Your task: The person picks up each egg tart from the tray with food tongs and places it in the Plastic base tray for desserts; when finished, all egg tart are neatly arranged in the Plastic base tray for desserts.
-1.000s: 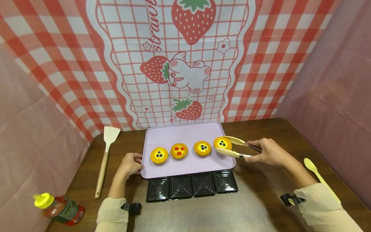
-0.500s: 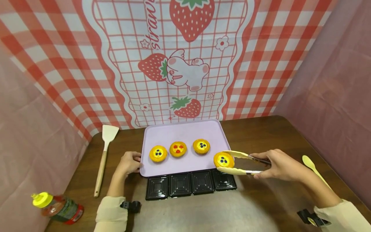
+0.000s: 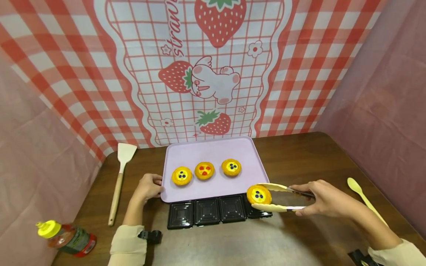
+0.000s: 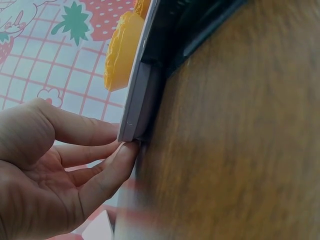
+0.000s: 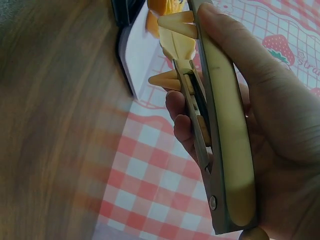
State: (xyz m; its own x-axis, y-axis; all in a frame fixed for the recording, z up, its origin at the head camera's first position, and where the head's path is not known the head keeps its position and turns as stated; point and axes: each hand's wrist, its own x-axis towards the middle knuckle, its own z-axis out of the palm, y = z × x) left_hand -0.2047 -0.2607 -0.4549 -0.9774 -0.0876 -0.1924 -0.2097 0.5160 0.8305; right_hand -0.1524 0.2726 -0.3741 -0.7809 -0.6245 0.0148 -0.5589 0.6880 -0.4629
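Right hand (image 3: 324, 199): fingers and thumb clamped on tongs (image 3: 275, 187). Tongs' long axis runs left-right, tips pointing left, one each side of a tart (image 3: 259, 194). Tart is face up over the rightmost cup of the black mould (image 3: 207, 212); can't tell if it touches. Left hand (image 3: 148, 186) pinches the left edge of the tray (image 3: 213, 149), long axis left-right, three more tarts (image 3: 231, 167) on it. Brown wood table (image 3: 296, 159), checked strawberry cloth (image 3: 299, 74) behind. Spatula (image 3: 116, 192) left, spoon (image 3: 366, 199) right.

Dim wrist views, seemingly motion-blurred
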